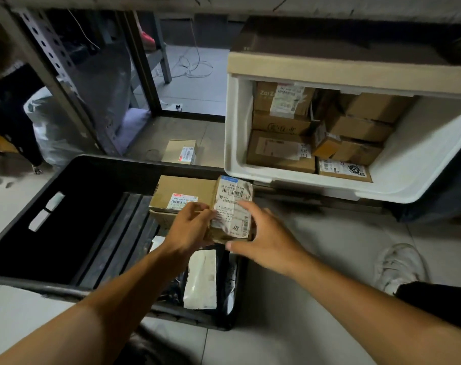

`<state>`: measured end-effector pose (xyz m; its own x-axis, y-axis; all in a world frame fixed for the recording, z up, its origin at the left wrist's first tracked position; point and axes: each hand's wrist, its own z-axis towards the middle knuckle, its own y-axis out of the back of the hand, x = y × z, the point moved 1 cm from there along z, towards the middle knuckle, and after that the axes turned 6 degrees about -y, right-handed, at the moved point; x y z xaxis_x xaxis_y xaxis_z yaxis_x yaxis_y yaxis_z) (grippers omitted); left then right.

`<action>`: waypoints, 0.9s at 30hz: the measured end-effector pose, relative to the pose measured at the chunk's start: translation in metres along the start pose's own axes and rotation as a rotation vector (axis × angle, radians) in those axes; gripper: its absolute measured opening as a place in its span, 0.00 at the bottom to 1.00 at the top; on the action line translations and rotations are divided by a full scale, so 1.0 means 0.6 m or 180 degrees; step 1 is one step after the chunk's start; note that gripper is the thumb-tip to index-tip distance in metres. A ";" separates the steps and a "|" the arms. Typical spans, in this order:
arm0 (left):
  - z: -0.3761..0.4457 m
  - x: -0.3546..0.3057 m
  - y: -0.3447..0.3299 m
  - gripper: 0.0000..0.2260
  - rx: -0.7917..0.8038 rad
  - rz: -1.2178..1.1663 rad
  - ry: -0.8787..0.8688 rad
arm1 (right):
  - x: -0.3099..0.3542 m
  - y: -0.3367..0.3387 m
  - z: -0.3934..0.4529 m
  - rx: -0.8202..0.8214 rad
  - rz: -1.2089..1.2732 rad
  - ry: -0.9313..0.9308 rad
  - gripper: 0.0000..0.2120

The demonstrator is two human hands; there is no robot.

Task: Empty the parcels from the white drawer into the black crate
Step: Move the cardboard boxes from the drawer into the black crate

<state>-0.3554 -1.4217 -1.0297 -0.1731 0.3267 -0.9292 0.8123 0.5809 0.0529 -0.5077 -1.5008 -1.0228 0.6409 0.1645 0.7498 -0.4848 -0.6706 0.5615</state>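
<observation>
A black crate (66,180) stands on the floor at the left. Against its right wall lie a cardboard box (182,193) and white and black mailer bags (201,280). Over that right end I hold a small cardboard parcel (233,206) with a crumpled white label. My left hand (189,227) grips its left side and my right hand (266,238) grips its right side and bottom. The white drawer (408,164) is pulled out at the upper right and holds several brown cardboard parcels (279,148).
A small labelled box (180,152) lies on the floor behind the crate. A metal rack upright (52,64) and a white sack (50,122) stand at the left. My white shoe (398,264) rests on the tiles at the right. Cables lie on the far floor.
</observation>
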 end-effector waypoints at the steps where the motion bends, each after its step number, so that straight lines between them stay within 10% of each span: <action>1: 0.003 0.011 0.008 0.06 -0.0010 0.0029 0.0079 | -0.003 -0.009 0.001 0.0100 -0.0444 0.0011 0.48; 20: 0.112 0.065 0.024 0.09 0.0404 0.0043 0.0415 | 0.001 -0.092 0.131 -0.0043 -0.2789 0.0558 0.49; 23: 0.124 0.067 0.047 0.10 0.0608 0.0626 -0.0321 | -0.007 -0.097 0.138 -0.0379 -0.2826 0.0805 0.47; 27: 0.156 0.083 0.077 0.09 0.0079 0.3223 -0.2009 | -0.022 -0.100 0.144 -0.0629 -0.2688 0.0992 0.49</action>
<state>-0.2743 -1.4484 -1.1080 0.8513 0.1997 -0.4852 0.4334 0.2536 0.8648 -0.4358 -1.5253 -1.0964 0.6528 0.7498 0.1082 -0.0403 -0.1083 0.9933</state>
